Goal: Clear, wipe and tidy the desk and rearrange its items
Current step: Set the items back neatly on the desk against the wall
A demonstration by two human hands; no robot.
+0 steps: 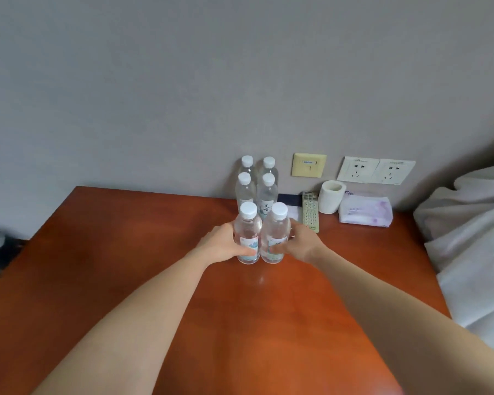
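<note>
The left front bottle (248, 235) and right front bottle (275, 232) stand upright, side by side, far-centre on the desk (126, 252). The left hand (226, 243) and right hand (300, 242) each curl fingers round one at label height. Seemingly full, so probably heavy, smooth, slightly squashy. Four more bottles (257, 189) crowd just behind; a remote (309, 212), toilet roll (330, 196) and tissue pack (365, 209) lie to the right.

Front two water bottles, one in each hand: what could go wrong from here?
1. The left hand and right hand grip the left front bottle and right front bottle low down. Both bottles are tall and narrow, so a push could tip them.
2. The four back bottles stand close behind, and sliding the pair further back may topple them.
3. The remote lies just beside the right hand and could get nudged.
</note>
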